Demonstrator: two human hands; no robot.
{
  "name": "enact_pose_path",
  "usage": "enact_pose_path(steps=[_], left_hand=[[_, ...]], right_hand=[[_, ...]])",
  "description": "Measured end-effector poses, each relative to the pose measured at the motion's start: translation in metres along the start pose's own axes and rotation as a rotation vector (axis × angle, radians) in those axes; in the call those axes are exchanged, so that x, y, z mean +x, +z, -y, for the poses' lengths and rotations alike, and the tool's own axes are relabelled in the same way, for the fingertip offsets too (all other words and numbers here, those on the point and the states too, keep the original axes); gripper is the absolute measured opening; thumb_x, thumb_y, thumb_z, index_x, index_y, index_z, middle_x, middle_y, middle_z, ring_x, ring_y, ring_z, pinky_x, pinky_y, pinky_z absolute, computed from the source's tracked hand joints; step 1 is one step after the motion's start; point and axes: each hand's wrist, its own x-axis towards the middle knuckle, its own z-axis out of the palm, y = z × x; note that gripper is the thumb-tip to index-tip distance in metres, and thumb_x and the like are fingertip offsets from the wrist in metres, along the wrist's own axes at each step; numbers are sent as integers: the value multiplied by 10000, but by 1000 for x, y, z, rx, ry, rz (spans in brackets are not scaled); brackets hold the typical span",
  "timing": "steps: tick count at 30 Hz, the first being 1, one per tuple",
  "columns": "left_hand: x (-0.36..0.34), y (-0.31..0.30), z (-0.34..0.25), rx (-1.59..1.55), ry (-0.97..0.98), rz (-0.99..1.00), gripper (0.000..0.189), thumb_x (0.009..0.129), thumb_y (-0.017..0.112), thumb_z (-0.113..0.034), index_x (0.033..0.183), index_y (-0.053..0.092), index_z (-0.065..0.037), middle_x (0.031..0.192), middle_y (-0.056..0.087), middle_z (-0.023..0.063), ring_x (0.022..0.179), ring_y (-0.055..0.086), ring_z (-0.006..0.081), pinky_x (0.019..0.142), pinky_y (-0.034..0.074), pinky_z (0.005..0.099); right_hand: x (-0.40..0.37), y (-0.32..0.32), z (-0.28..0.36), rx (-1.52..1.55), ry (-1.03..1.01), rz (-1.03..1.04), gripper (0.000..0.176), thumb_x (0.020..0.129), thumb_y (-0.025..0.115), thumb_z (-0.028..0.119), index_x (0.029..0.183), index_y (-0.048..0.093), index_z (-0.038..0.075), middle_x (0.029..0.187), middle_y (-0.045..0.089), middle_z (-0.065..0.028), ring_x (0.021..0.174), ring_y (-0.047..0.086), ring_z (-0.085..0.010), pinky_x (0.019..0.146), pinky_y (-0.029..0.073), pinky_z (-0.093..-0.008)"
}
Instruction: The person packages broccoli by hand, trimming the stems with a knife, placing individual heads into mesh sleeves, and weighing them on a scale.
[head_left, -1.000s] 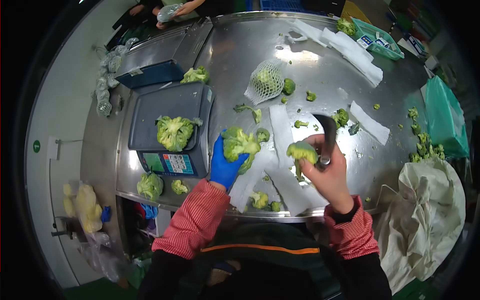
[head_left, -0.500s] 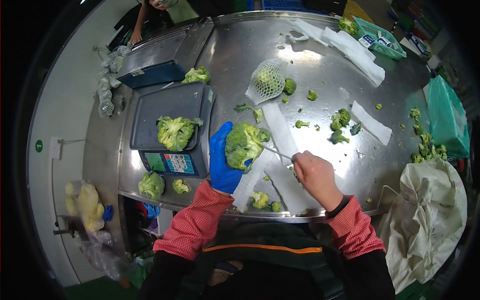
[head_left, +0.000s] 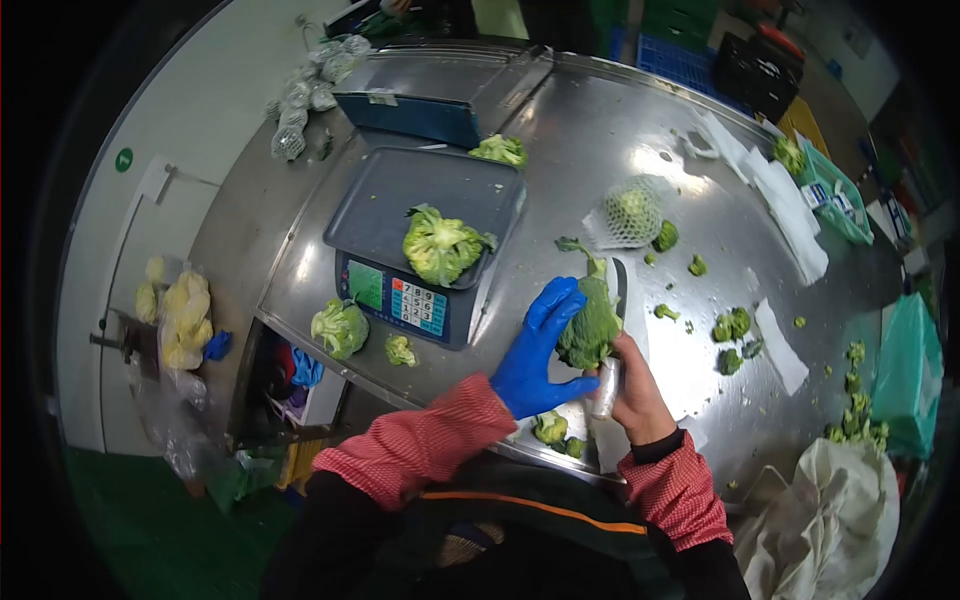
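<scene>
A green broccoli head [head_left: 588,328] is turned on its side between my hands, above the steel table. My left hand [head_left: 535,355], in a blue glove, is open beside it, fingers stretched along its left side and thumb apart below. My bare right hand [head_left: 642,395] is closed round the metal handle of a knife [head_left: 606,388], whose blade points away from me behind the broccoli. The fingertips of that hand also touch the head's lower right edge. Exactly how the broccoli is supported is partly hidden.
Left of my hands, a weighing scale [head_left: 400,300] bears another broccoli head [head_left: 440,246]. A net-wrapped head [head_left: 632,212], florets [head_left: 732,325] and white foam strips [head_left: 780,345] lie on the steel table [head_left: 560,130]. A white sack [head_left: 830,520] stands at right.
The broccoli has turned from stem side up to its side and shifted right. My left hand has loosened and spread its fingers. My right hand has come in against the head. The view has swung left.
</scene>
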Motion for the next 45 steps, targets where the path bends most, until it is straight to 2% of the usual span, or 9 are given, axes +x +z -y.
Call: enact_pose_path(steps=[5, 11, 15, 22, 26, 30, 36, 42, 45], left_hand=[[-1, -86, 60, 251, -189, -534, 939, 654, 816, -218, 1374, 263, 22, 1332, 352, 211, 1230, 380, 341, 1040, 303, 406], [25, -134, 127, 286, -516, -365, 880, 679, 804, -224, 1374, 301, -27, 1287, 410, 194, 1175, 446, 300, 1001, 367, 385], [35, -152, 171, -314, -661, -470, 529, 731, 744, -125, 1193, 491, -71, 1027, 568, 97, 925, 568, 185, 861, 466, 298], [3, -160, 179, 18, -781, -597, 379, 709, 753, -153, 952, 476, -64, 664, 482, 12, 602, 464, 122, 595, 440, 291], [16, -203, 129, 630, -301, -269, 758, 640, 795, -212, 1274, 404, -68, 1037, 514, 171, 967, 530, 283, 892, 428, 391], [39, -192, 158, 28, -359, 253, 955, 587, 827, -168, 1386, 311, -82, 1286, 417, 194, 1231, 402, 315, 1059, 306, 385], [22, -177, 159, 208, -529, -393, 889, 672, 781, -162, 1409, 285, -107, 1197, 428, 184, 1170, 435, 326, 1007, 352, 393], [21, -164, 157, 359, -303, -293, 773, 792, 685, -173, 1418, 246, -57, 1221, 387, 215, 1132, 444, 358, 977, 367, 404], [8, -180, 161, 132, -390, -330, 677, 833, 632, -143, 1403, 281, -43, 1227, 409, 198, 1147, 446, 318, 963, 373, 397]], right_hand=[[24, 38, 23, -275, -151, 71, 304, 856, 545, 188, 1117, 479, 48, 695, 524, -40, 446, 486, -110, 378, 407, -223], [94, 86, 45, -1190, -784, 8, 410, 760, 626, 252, 1094, 579, 21, 812, 616, -118, 657, 604, -206, 608, 481, -305], [110, 122, 50, -1403, -759, -110, 486, 698, 643, 308, 1090, 583, 26, 841, 630, -178, 748, 614, -313, 693, 478, -364], [138, 139, 26, -1448, -691, -186, 495, 715, 617, 358, 1092, 577, 40, 786, 639, -167, 735, 628, -316, 662, 476, -381], [141, 140, 27, -1415, -677, -202, 497, 720, 608, 373, 1092, 578, 44, 783, 640, -169, 732, 627, -318, 662, 474, -386], [139, 145, 27, -1462, -718, -215, 498, 718, 610, 372, 1093, 580, 46, 792, 638, -168, 725, 623, -319, 661, 471, -391], [134, 140, 24, -1631, -897, -262, 512, 705, 633, 385, 1105, 586, 70, 797, 605, -195, 692, 607, -349, 631, 479, -426], [132, 173, -25, -1788, -878, -281, 537, 770, 661, 418, 1199, 537, 119, 843, 585, -161, 714, 612, -321, 610, 494, -388], [141, 139, -11, -1321, -944, -88, 491, 816, 621, 377, 1203, 521, 92, 937, 594, -211, 786, 619, -330, 666, 488, -384]])
